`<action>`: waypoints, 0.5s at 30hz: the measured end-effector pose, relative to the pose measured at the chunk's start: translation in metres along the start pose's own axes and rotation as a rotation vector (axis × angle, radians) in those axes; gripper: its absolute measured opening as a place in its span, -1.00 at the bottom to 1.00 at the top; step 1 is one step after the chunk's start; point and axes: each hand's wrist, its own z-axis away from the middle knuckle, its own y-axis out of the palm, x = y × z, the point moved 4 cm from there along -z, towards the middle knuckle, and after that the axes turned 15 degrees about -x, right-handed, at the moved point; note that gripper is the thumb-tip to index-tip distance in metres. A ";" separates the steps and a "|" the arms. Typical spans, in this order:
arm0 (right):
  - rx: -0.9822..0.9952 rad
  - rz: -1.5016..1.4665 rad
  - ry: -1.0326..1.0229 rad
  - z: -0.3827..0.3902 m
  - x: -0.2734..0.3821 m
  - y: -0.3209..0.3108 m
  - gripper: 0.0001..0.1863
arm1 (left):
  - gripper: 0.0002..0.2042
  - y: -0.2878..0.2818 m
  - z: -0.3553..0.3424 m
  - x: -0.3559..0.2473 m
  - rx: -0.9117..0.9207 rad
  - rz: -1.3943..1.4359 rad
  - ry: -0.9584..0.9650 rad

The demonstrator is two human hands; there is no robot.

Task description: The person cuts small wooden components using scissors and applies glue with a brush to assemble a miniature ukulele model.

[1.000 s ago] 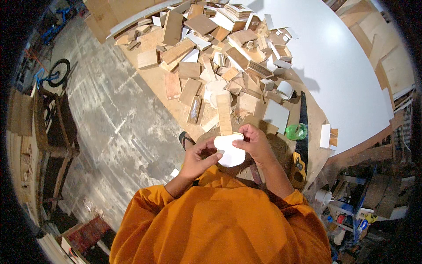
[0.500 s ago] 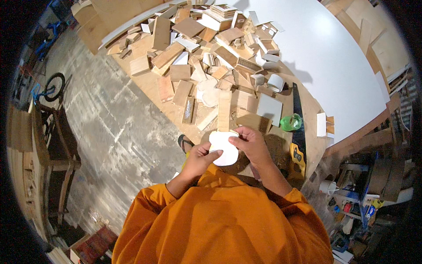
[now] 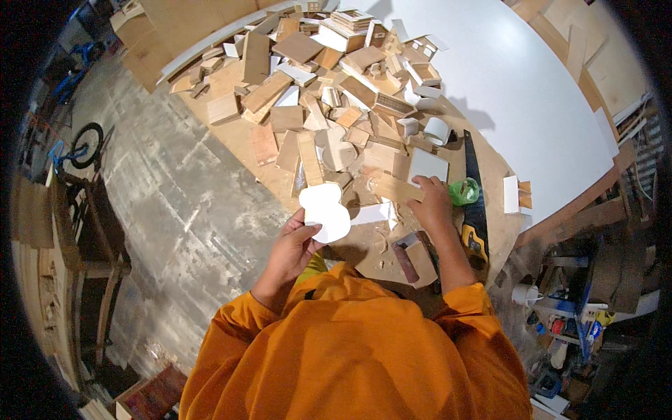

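Note:
My left hand (image 3: 294, 241) pinches the lower edge of a flat, white, figure-eight-shaped piece (image 3: 325, 213), like a small guitar body. From its top a wooden strip (image 3: 309, 157) extends like a neck. My right hand (image 3: 435, 203) reaches over the worktop, thumb and fingers apart at the end of a wooden block (image 3: 392, 186); whether they grip it is hard to see. Close to the fingers lie a pale square panel (image 3: 428, 166) and a green translucent container (image 3: 464, 191). Between my hands is a white strip (image 3: 371, 214). A reddish-brown angular piece (image 3: 406, 262) lies nearer me.
A heap of wood offcuts (image 3: 301, 45) covers the far worktop. A handsaw (image 3: 475, 234) with a yellow-black handle lies at right, beyond it a large white board (image 3: 532, 98). A white cup (image 3: 437, 131) stands near the heap. Concrete floor (image 3: 175, 189) is at left.
My right hand has let go of the white piece and moved right to the wooden block. My left hand has carried the piece left, uncovering the white strip and reddish-brown piece.

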 end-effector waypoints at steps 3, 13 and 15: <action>-0.006 -0.243 0.067 -0.001 -0.013 0.003 -0.67 | -0.49 0.005 0.001 -0.006 0.038 0.039 -0.012; 0.377 -0.893 0.264 0.004 0.070 -0.034 -0.83 | -0.40 0.034 0.007 -0.015 0.189 -0.016 -0.085; 0.350 -0.839 0.227 0.002 0.078 -0.037 -0.81 | -0.40 0.041 0.007 -0.014 0.234 -0.044 -0.109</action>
